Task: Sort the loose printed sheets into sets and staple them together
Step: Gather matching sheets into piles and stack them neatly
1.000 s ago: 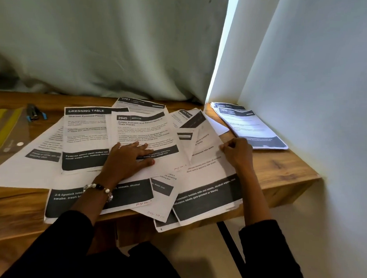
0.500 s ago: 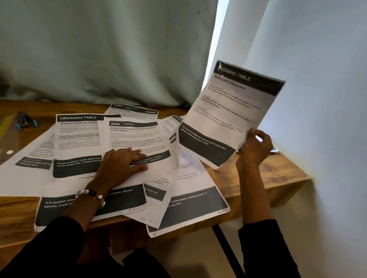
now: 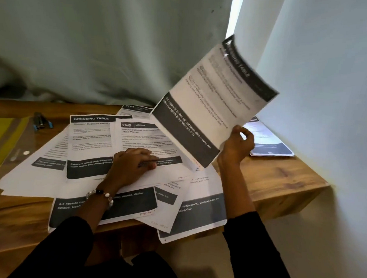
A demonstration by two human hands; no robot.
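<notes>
Left hand [image 3: 132, 168] flat, fingers straight; right hand [image 3: 237, 145] raised, fingers pinching.

black long sleeves [image 3: 257, 247] on both arms; a beaded bracelet [image 3: 101, 195] on the left wrist.

- One sheet [image 3: 212, 102] is up in the air over the back right part of the desk, tilted. It is white with dark bands and says "DRESSING TABLE".
- Loose sheets [image 3: 88, 146] lie spread and overlapping across the middle of the desk. Some hang over its front edge.
- A neat pile of sheets [image 3: 269, 143] lies at the back right corner.
- A stapler [image 3: 40, 121] lies near the back left.
</notes>
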